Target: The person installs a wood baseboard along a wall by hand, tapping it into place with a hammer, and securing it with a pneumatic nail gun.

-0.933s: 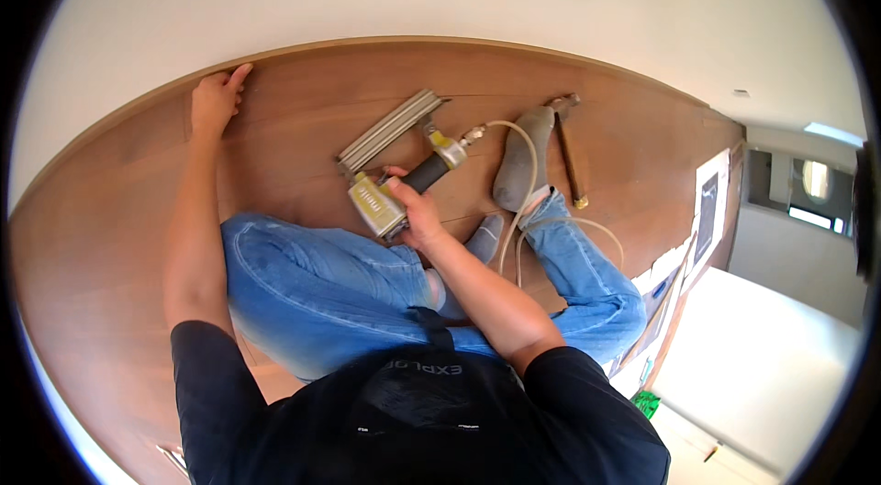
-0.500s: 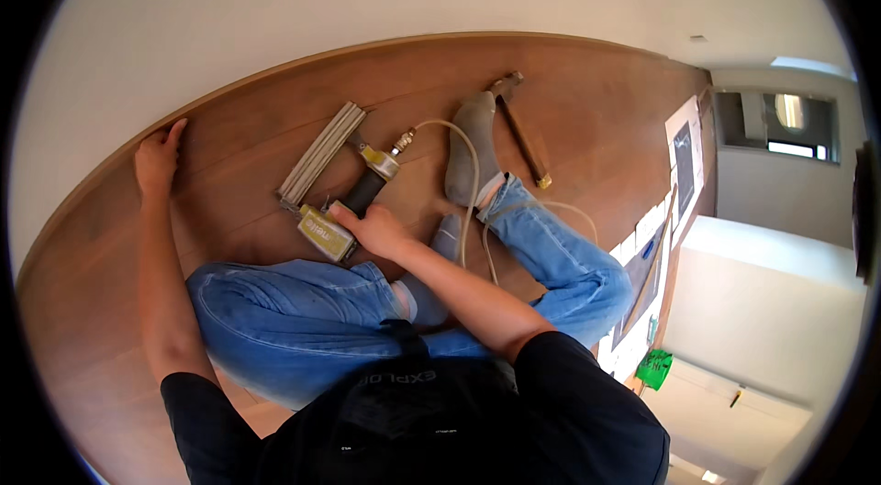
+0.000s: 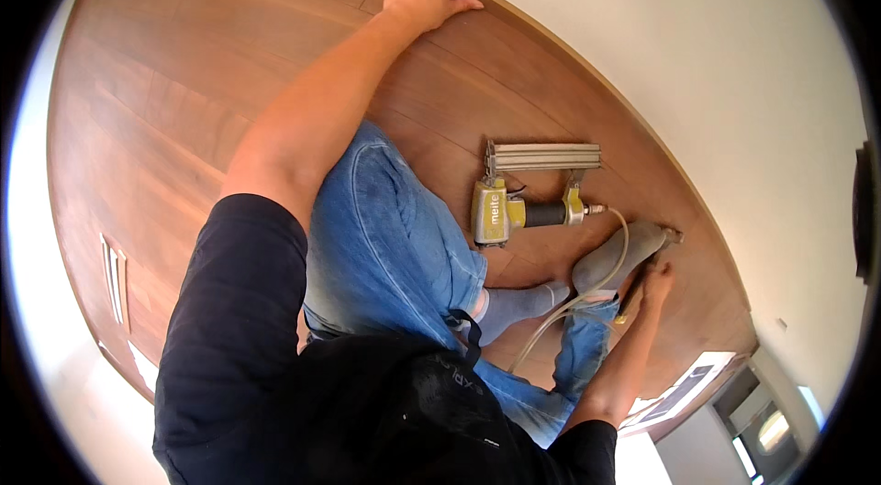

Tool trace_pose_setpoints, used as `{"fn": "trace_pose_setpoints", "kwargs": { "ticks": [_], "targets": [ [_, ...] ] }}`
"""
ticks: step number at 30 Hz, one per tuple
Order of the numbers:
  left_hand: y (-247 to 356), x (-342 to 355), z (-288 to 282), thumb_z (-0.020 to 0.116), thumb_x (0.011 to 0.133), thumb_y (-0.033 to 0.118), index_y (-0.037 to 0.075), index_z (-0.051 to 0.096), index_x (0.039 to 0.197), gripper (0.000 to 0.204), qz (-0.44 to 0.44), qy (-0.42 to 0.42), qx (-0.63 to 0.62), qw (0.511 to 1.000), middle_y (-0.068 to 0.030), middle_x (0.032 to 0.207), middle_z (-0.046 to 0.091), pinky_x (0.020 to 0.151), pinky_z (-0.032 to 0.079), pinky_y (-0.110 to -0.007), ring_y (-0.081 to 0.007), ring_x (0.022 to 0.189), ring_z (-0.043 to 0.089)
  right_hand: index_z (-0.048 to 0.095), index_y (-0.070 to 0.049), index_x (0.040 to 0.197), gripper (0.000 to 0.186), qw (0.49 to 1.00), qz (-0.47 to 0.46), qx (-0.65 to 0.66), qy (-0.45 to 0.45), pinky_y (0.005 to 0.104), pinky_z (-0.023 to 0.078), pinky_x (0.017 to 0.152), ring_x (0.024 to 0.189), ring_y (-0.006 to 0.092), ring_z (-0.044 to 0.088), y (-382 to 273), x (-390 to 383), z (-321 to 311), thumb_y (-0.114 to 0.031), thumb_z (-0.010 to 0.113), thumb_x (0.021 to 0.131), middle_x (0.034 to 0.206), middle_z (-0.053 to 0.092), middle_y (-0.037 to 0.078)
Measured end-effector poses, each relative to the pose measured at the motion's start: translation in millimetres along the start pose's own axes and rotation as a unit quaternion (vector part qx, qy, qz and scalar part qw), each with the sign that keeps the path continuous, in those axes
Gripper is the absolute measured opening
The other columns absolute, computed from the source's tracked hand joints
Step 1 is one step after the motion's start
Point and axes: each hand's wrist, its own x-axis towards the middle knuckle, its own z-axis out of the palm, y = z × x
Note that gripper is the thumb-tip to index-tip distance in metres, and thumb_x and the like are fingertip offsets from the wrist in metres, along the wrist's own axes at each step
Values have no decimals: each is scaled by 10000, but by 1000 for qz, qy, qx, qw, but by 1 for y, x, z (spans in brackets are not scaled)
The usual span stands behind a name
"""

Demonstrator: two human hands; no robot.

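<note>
My left hand [image 3: 424, 3] rests against a thin wooden skirting strip [image 3: 541, 22] at the foot of the wall. Its thumb is stretched out, away from the other fingers, whose tips are partly hidden. On the right, my right hand [image 3: 657, 285] is closed around the handle of a hammer [image 3: 674, 236] lying beside my foot. My wrist and fingers cover part of the handle. A yellow-green and black pneumatic nail gun [image 3: 543, 213], with a long grey magazine, lies on the floor between my hands, untouched.
A pale air hose [image 3: 587, 294] runs from the nail gun across my foot and leg. I sit on a brown plank floor [image 3: 184, 72] beside a white wall [image 3: 716, 54] that curves round ahead. Papers [image 3: 684, 390] lie at the lower right.
My right hand has let go of the nail gun and moved right to the hammer. The view has turned, and my left hand still touches the strip by the wall.
</note>
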Motion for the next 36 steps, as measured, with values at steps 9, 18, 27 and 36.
{"fn": "trace_pose_setpoints", "kwargs": {
  "ticks": [9, 18, 27, 36],
  "targets": [
    [-16, -9, -6, 473, 840, 841, 146, 784, 969, 772, -1, -19, -34, 999, -69, 968, 750, 818, 570, -409, -244, 982, 701, 597, 47, 969, 325, 994, 13, -78, -73, 389, 506, 758, 799, 262, 624, -57, -7, -23, -173, 736, 775, 877, 648, 142],
    [-19, -11, -14, 483, 817, 849, 109, 776, 881, 799, 12, 4, -50, 999, -99, 945, 741, 790, 579, -396, -254, 941, 709, 502, -63, 827, 245, 886, -243, 396, 11, 400, 510, 757, 714, 200, 545, -289, -24, -96, -154, 587, 1037, 771, 537, 44],
    [-17, -15, -18, 475, 824, 836, 111, 778, 913, 791, -4, -17, -50, 999, -89, 952, 746, 783, 585, -395, -241, 938, 717, 571, -33, 757, 236, 623, -383, 660, -172, 393, 477, 628, 585, 184, 467, -582, -32, -5, -109, 577, 981, 640, 491, 44],
    [-12, -17, -16, 472, 829, 832, 115, 774, 930, 784, 0, -12, -47, 999, -88, 961, 748, 784, 588, -392, -250, 942, 718, 614, 9, 836, 83, 641, -401, 638, -143, 347, 516, 609, 623, 185, 568, -587, -33, 28, 12, 635, 916, 718, 601, 85]
  ]
}}
